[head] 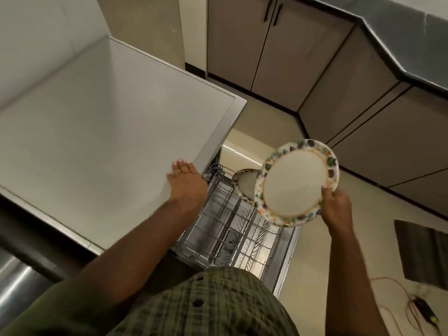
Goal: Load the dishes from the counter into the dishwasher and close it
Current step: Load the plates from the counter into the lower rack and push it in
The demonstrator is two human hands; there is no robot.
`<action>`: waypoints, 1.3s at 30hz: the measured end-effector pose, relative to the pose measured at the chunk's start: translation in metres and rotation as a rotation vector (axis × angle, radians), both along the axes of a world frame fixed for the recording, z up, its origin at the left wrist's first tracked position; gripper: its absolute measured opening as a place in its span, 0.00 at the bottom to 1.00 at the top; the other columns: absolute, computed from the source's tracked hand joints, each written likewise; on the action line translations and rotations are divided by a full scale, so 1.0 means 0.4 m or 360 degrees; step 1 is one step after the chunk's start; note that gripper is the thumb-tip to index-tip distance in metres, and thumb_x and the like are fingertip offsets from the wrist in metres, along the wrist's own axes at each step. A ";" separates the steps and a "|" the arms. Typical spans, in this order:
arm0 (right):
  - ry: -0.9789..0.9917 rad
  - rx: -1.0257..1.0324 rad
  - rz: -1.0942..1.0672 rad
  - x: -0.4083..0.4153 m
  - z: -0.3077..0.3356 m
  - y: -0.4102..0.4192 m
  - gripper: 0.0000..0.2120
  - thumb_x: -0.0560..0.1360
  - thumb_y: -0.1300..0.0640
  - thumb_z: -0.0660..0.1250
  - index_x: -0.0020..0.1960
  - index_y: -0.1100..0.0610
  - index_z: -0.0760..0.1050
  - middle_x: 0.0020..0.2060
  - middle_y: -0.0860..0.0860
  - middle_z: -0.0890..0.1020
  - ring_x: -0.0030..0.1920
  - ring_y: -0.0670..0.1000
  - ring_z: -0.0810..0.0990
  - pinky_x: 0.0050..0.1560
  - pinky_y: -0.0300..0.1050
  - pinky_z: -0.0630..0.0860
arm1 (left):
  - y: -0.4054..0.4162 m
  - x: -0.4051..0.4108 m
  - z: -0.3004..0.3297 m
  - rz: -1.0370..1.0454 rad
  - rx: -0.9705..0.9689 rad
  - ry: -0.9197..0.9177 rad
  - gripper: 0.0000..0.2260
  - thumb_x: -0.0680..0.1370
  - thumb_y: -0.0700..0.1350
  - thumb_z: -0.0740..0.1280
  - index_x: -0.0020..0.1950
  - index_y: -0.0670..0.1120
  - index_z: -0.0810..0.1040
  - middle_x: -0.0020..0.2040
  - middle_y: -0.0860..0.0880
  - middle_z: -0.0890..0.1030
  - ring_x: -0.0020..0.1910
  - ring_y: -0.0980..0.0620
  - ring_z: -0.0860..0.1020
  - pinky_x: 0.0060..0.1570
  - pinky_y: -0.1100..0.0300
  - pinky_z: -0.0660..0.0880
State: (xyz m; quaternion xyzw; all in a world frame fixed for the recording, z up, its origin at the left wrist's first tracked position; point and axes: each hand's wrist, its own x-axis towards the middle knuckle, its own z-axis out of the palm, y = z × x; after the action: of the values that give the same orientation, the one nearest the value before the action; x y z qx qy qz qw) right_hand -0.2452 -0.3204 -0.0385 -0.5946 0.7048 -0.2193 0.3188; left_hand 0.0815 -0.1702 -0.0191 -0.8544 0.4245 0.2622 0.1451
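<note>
My right hand (337, 206) grips the rim of a round plate (293, 183) with a white centre and a multicoloured patterned border, tilted above the open dishwasher. Below it the wire lower rack (232, 229) is pulled out over the lowered door. A second plate of the same pattern (246, 181) stands on edge in the rack, partly hidden behind the held plate. My left hand (185, 178) rests flat, fingers straight, on the grey counter (109, 132) near its edge above the rack.
Brown cabinet doors (278, 52) line the far wall and the right side under a dark worktop (412, 44). On the floor at right lie a dark mat (421, 253) and a small device with wires (421, 309). A steel surface (17, 280) shows at lower left.
</note>
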 end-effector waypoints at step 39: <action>0.1331 0.0290 0.1247 0.260 -0.429 -0.189 0.19 0.81 0.66 0.60 0.65 0.52 0.80 0.58 0.55 0.84 0.57 0.59 0.83 0.55 0.52 0.80 | 0.007 -0.020 0.003 -0.0318 0.0159 -0.0504 0.26 0.88 0.37 0.49 0.75 0.22 0.38 0.74 0.17 0.46 0.76 0.19 0.52 0.75 0.30 0.60</action>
State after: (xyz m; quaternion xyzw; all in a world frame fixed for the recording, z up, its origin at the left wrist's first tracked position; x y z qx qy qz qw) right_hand -0.1412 -0.3961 -0.2102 -0.8174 0.5141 0.2301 0.1206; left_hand 0.0733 -0.1676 -0.0181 -0.8302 0.4656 0.1297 0.2777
